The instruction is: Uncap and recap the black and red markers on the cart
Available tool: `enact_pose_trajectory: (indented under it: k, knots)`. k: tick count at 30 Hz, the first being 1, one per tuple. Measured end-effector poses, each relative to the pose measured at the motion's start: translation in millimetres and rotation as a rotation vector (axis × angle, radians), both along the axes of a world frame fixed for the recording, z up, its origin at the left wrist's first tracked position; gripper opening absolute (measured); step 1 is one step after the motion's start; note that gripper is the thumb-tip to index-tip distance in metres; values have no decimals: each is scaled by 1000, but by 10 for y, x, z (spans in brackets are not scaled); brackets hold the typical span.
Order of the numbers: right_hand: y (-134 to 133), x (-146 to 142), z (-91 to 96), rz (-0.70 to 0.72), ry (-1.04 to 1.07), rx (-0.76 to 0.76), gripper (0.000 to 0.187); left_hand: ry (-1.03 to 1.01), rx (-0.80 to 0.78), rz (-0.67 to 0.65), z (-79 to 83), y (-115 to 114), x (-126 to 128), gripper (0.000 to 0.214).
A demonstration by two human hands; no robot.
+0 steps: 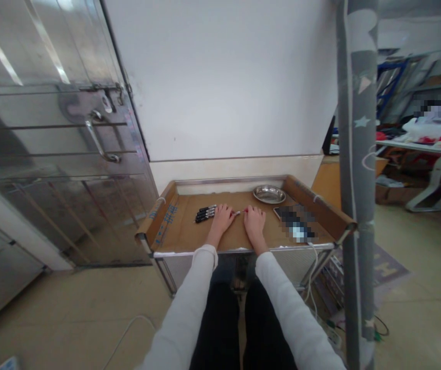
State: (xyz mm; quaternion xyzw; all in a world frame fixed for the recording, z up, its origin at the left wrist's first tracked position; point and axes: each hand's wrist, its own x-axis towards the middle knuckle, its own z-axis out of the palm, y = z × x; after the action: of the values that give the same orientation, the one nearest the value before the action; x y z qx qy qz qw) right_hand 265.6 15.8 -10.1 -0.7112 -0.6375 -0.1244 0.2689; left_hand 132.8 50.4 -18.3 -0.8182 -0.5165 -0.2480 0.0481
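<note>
On the cardboard-lined top of a cart, my left hand (pixel 222 218) is closed with a slim, pale, pen-like piece (pixel 237 213) sticking out of its fingertips toward the right. My right hand (pixel 254 222) is closed opposite it, a little apart, with a small reddish bit at its fingertips, too small to name. Just left of my left hand lie several black markers (pixel 205 213), side by side in a row. A round shiny metal dish (pixel 269 194) stands behind my right hand.
A phone (pixel 295 224), partly blurred, lies right of my right hand with a white cable (pixel 313 267) hanging over the front edge. Raised cardboard-covered sides (pixel 320 208) bound the cart top. A padded grey post (pixel 359 180) rises at the right; a metal door (pixel 70 128) stands left.
</note>
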Motion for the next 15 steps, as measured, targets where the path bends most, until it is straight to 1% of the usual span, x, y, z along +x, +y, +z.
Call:
enact_pose_trajectory:
  k: [5, 7, 9, 13, 15]
  knots:
    - [-33, 11, 31, 178, -1, 7, 24, -159, -9, -85, 12, -73, -55, 16]
    - [-50, 15, 43, 211, 15, 21, 25, -203, 6, -128, 26, -111, -69, 16]
    - [-61, 19, 45, 213, 34, 36, 26, -225, 30, -147, 42, -156, -79, 16]
    - [-50, 30, 27, 153, 97, 76, 27, -214, 67, -61, 70, -233, -93, 15]
    - [-33, 32, 18, 192, 97, 86, 27, -209, 66, -45, 81, -253, -104, 14]
